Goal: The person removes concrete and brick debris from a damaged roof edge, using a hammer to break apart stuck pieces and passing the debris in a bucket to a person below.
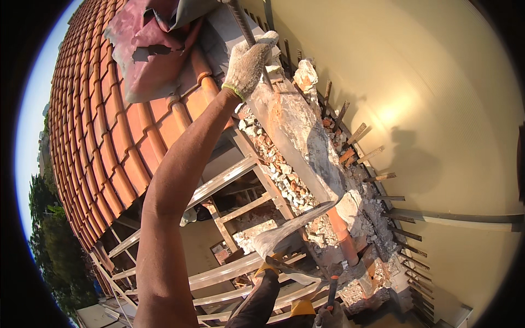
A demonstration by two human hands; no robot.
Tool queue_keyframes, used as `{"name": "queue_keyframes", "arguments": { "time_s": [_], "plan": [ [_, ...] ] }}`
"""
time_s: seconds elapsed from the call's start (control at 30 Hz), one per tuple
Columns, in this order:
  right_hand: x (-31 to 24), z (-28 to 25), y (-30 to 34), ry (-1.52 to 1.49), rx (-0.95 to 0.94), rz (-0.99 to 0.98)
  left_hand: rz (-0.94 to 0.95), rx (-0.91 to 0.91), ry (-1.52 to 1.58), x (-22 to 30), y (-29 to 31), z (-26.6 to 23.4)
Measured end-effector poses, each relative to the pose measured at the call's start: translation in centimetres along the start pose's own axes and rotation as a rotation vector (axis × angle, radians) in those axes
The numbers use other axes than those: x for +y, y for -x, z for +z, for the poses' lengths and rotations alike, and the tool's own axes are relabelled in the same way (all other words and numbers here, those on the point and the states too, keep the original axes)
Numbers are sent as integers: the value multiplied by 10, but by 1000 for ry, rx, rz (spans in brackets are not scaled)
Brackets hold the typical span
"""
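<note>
My left hand [249, 64], in a whitish knitted glove, reaches far ahead with its fingers wrapped round a ribbed steel bar [240, 21]. The bar slants down past the glove, its lower part beside a broken concrete beam [298, 128]. At the lower edge my right hand [331, 317], in a grey glove and partly cut off, closes on the dark handle of a hammer [332, 290]. Orange-red shows on that handle, and the head lies in front of rubble. A grey sheet strip [292, 225] curves across the beam's near end.
Orange roof tiles [126, 131] slope away at left, under crumpled pink sheeting [150, 60]. Metal framing [224, 183] spans openings below me. Rubble [284, 175] flanks the beam, near an orange pipe [342, 235]. Rebar stubs [377, 177] stick out along the cream wall [454, 109]. My shoes [302, 309] show below.
</note>
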State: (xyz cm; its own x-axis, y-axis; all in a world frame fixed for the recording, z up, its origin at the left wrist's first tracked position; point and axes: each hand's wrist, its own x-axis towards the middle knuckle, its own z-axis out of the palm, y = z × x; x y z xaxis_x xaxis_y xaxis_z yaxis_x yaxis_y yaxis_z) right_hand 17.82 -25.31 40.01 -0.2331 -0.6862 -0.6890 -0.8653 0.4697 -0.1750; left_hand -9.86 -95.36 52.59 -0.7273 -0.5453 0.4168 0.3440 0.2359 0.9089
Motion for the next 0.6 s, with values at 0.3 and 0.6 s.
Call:
{"name": "queue_keyframes", "arguments": {
  "time_s": [0.3,0.6],
  "plan": [
    [-6,-11,-50,-1670,207,804,-187,-63,59,-21,-47,-17],
    [27,-272,-118,-1372,823,246,-378,-165,-357,1,-78,10]
  ]
}}
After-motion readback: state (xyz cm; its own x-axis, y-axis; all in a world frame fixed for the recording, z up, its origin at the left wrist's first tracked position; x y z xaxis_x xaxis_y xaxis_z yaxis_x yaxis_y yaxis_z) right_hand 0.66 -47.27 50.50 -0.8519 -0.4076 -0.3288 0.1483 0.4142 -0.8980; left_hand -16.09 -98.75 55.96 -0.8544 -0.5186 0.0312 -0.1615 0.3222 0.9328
